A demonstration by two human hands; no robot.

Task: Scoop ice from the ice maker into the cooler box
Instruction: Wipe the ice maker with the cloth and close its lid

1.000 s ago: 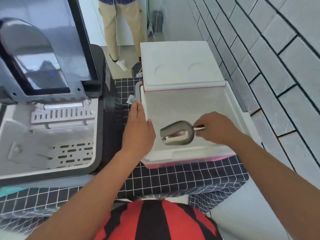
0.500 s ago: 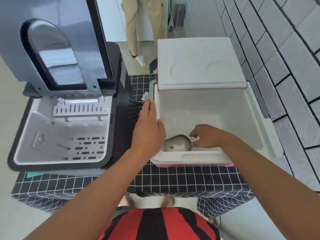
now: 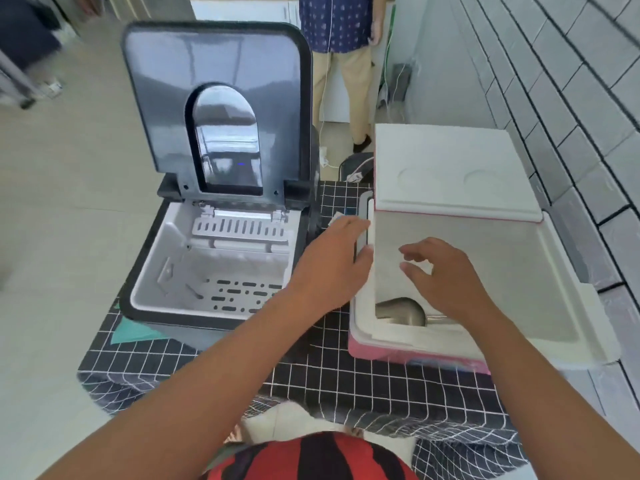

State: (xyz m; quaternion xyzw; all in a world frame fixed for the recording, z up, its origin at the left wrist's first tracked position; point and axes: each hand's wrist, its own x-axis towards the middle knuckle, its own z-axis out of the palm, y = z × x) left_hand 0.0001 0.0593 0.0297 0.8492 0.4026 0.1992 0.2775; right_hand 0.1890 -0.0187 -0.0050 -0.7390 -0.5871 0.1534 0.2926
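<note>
The cooler box [image 3: 561, 271], a white foam tub with a pink outer shell, sat on the right side of a table covered by a black cloth with a white grid [image 3: 322, 372], close to a grey tiled wall [image 3: 571, 98]. Its white lid [image 3: 446, 171] lay across the far half of the opening, leaving the near half uncovered. No ice could be made out inside; only a metal scoop [image 3: 401, 311] lay at the bottom against the near wall, bowl toward the left, its handle running right beneath the right hand. The right hand [image 3: 446, 275] hovered above the open box with fingers loosely bent and spread, thumb apart, gripping nothing and clear of the scoop. The left hand [image 3: 332, 268] rested on the box's left rim, fingers straight and together, pointing away from the body, the thumb lying over the rim's edge; a grey handle [image 3: 364, 220] on that side showed just past the fingertips. To the left, just beside the box, stood the ice maker [image 3: 145, 271], its dark lid [image 3: 214, 109] swung fully upright with an arched window in it. Its white bin showed a slotted floor and a vented plate at the back, with no ice visible in it. A green scrap [image 3: 130, 332] poked out under the machine's near left corner. Behind the table stood a person in a blue patterned shirt and tan trousers [image 3: 346, 64].
</note>
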